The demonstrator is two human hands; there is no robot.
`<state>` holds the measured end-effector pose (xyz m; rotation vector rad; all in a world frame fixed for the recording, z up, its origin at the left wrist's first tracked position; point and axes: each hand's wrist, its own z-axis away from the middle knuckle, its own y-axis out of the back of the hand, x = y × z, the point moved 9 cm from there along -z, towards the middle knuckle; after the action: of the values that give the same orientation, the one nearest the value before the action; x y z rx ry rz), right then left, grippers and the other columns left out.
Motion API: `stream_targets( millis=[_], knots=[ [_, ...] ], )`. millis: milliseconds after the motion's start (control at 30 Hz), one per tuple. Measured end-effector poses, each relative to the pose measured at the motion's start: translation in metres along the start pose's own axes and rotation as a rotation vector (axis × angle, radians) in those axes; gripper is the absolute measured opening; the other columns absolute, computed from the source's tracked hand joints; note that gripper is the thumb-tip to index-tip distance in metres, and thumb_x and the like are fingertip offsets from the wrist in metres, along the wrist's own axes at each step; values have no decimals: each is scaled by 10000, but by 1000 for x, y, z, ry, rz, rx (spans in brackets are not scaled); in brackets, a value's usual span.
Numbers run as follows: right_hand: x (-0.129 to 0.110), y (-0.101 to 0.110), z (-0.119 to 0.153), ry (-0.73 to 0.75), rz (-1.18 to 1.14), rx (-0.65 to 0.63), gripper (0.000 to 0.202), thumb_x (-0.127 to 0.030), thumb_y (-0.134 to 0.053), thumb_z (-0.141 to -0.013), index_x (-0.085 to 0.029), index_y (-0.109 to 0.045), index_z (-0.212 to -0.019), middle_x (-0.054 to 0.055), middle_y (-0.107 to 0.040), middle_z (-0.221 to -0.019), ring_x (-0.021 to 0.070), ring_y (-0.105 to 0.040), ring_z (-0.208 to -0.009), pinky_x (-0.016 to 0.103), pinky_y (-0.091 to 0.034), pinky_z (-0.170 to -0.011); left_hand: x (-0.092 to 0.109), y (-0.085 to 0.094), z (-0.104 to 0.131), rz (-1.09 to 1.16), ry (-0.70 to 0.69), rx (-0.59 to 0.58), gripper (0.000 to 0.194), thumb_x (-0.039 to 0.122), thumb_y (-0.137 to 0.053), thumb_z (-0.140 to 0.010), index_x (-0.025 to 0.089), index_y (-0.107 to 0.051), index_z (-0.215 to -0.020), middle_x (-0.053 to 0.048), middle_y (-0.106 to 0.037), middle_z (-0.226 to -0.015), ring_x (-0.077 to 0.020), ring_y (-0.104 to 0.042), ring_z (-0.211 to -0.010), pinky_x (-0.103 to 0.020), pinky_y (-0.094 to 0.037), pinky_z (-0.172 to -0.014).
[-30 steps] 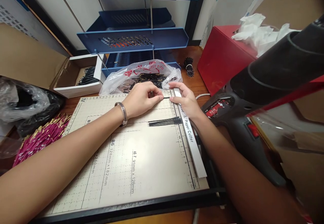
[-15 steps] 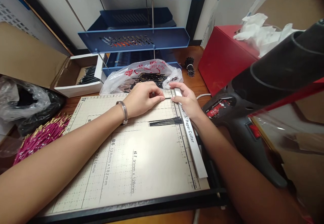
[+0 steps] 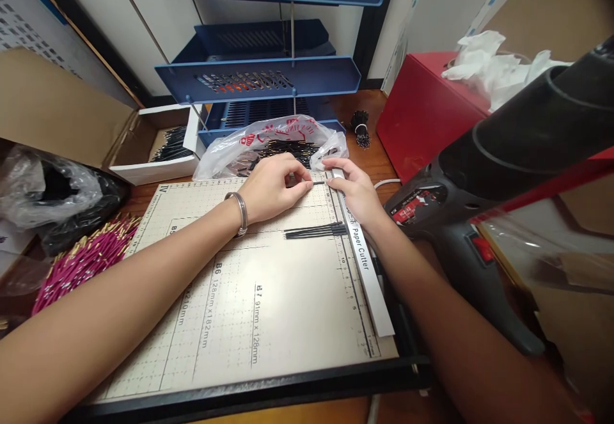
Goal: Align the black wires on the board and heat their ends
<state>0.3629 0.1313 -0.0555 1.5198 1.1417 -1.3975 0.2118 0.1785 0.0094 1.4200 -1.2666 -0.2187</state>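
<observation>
On the cream paper cutter board (image 3: pixel 230 341), my left hand (image 3: pixel 275 187) pinches a thin black cord (image 3: pixel 318 183) between thumb and fingertips near the top edge. The cord reaches across to my right thumb. My right hand (image 3: pixel 355 194) is closed around the upper end of the white rail (image 3: pixel 367 277) marked "Paper Cutter", its thumb at the cord's right end. Below both hands, several black cords (image 3: pixel 314 232) lie side by side, their right ends at the rail. The cord's left end is hidden by my left fingers.
A clear plastic bag (image 3: pixel 225 152) of black cords sits behind the board, under a blue rack (image 3: pixel 259 78). Magenta cords (image 3: pixel 86 258) and a white box (image 3: pixel 153 171) are left. A black power tool (image 3: pixel 432 200) and red box (image 3: pixel 422 117) stand right; a cord bundle (image 3: pixel 359 128) lies behind.
The view has shifted slightly. Both hands keep nearly the same place on the cutter, and the row of black cords lies as before.
</observation>
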Motion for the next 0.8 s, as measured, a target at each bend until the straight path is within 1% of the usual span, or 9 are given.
stream_targets(
  millis=[200, 400, 533, 800],
  knots=[
    [3, -1, -1, -28, 7, -19, 370, -280, -716, -654, -245, -717, -1023, 52, -739, -1216, 282, -638, -1249, 509, -440, -1218, -1, 0, 0, -26, 29, 0, 168, 314, -693, -901, 195, -808, -873, -42, -768, -867, -184, -641, -762, -339, -495, -784],
    [3, -2, -1, -33, -14, -28, 369, -277, -710, -650, -246, -712, -1018, 49, -739, -1252, 282, -640, -1245, 510, -452, -1203, 0, 1, 0, -27, 39, 5, 169, 319, -701, -892, 196, -812, -862, -36, -784, -835, -178, -635, -730, -331, -493, -769],
    [4, -3, -1, -50, -32, -34, 372, -276, -712, -643, -246, -709, -1013, 50, -737, -1242, 284, -643, -1243, 512, -449, -1209, -3, 0, 0, -16, 73, 3, 153, 298, -713, -889, 194, -822, -865, -34, -783, -827, -171, -624, -705, -335, -487, -767],
    [7, -4, -1, -58, -36, -53, 360, -254, -712, -694, -252, -711, -1053, 50, -720, -1246, 285, -634, -1268, 527, -438, -1227, -2, 0, -1, -23, 64, 1, 182, 327, -706, -902, 193, -827, -883, -41, -770, -854, -172, -615, -716, -330, -471, -734]
  ],
)
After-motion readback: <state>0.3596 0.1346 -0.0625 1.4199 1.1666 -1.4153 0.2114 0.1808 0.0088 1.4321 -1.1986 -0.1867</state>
